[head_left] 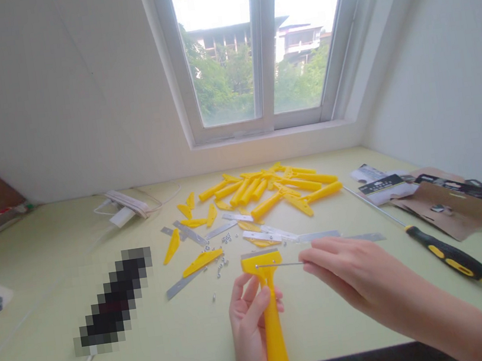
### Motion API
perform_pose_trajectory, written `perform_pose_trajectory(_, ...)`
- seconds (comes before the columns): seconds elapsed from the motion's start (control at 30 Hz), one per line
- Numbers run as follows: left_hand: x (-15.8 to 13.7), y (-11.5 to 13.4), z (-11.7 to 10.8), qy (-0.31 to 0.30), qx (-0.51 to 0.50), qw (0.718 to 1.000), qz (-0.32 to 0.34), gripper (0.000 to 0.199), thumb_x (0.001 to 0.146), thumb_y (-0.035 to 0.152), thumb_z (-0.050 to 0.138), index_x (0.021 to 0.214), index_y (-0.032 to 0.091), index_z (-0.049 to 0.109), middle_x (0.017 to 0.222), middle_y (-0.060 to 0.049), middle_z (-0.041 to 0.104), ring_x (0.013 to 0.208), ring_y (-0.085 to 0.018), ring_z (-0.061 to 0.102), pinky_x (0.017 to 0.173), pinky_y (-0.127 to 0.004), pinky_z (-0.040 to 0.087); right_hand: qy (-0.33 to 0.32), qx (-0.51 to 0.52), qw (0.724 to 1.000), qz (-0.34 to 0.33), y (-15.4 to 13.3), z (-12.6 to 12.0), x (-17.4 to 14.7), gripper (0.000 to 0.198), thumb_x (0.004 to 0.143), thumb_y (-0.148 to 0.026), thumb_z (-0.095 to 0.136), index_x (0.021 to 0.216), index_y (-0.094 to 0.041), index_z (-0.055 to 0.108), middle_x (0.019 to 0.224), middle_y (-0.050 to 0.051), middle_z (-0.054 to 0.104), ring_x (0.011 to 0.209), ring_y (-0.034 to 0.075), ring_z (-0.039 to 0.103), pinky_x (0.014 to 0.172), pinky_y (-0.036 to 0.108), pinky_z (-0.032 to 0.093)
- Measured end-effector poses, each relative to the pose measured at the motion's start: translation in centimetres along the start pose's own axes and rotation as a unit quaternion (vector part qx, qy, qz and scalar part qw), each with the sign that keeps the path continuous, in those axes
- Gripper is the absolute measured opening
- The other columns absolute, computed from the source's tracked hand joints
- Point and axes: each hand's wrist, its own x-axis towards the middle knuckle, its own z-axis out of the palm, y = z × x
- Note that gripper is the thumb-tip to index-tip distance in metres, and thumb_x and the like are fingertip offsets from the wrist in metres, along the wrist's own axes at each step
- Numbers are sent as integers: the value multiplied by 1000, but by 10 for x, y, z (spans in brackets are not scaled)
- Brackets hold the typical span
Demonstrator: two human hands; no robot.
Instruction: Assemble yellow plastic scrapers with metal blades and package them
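Observation:
My left hand [252,316] is wrapped round the handle of a yellow scraper [275,337], held upright near the table's front edge. A strip of metal blade shows along the top of its wide head. My right hand [340,262] grips a screwdriver [282,264]; only its thin shaft shows, and its handle is hidden in my fingers. The shaft's tip touches or nearly touches a small screw [257,267] on the left of the scraper head. A second screw [273,261] sits on the right of the head.
Behind my hands lie a pile of yellow scraper handles [264,186], loose yellow head pieces [202,262], flat metal blades [184,285] and small screws [226,238]. A black-and-yellow screwdriver [448,253] and cardboard packaging [451,208] lie right. A pixelated dark object [114,300] lies left.

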Motion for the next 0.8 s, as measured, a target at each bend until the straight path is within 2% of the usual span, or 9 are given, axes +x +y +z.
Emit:
perform_pose_trajectory(0.3, 0, 0, 1, 14, 10, 1000, -2, 40, 50, 18, 78, 84, 19, 58, 76, -4, 70, 52, -16, 63, 45, -21, 45, 24, -18, 999, -25, -3, -6, 0, 21, 90, -24, 41, 72, -19, 51, 68, -1, 53, 56, 11, 47, 52, 24, 28)
perform_pose_trajectory(0.6, 1, 1, 0, 10, 16, 1000, -1, 39, 50, 20, 78, 83, 19, 59, 76, -4, 70, 52, -16, 63, 44, -22, 45, 27, 10, 999, -22, -2, 0, -1, 20, 90, -22, 39, 76, -20, 53, 72, 1, 55, 63, 13, 51, 56, 23, 34)
perform_pose_trajectory(0.7, 1, 0, -1, 6, 26, 1000, 3, 35, 51, 21, 77, 81, 18, 59, 76, -5, 69, 53, -16, 63, 44, -22, 45, 30, -8, 999, -24, -4, -2, -1, 20, 90, -21, 39, 77, -20, 54, 74, 2, 55, 65, 14, 51, 57, 25, 36)
perform_pose_trajectory(0.8, 0, 0, 0, 3, 31, 999, 7, 34, 53, 21, 77, 81, 18, 59, 76, -4, 69, 53, -16, 63, 45, -21, 45, 47, -54, 996, -46, -9, -4, 0, 19, 90, -21, 37, 89, -20, 56, 81, 5, 57, 71, 17, 52, 63, 30, 41)
